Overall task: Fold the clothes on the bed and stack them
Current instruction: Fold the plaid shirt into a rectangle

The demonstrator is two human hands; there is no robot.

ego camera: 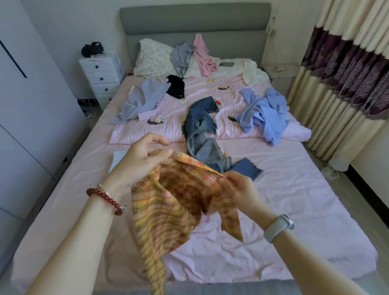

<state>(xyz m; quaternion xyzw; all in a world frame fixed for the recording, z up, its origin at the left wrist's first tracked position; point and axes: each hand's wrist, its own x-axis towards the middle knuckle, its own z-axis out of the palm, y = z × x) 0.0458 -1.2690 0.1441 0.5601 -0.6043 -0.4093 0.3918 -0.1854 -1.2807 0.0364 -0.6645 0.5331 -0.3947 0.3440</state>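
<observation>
Orange plaid garment (174, 205) hangs bunched between both hands above the near end of the bed (299, 210), the left hand (138, 160) and right hand (236, 188) each pinching its upper edge. With so shallow a pinch the cloth could slip and fold crooked. Beyond the hands, jeans (203, 134) sprawl across the folding space, with a blue shirt (263, 115) further right.

Both forearms reach forward, bare. The left hand (140, 157) is raised with its back to the camera, thumb and fingers pinching cloth. The right hand (237, 188) sits lower, its fingers curled and gripping the same cloth.
</observation>
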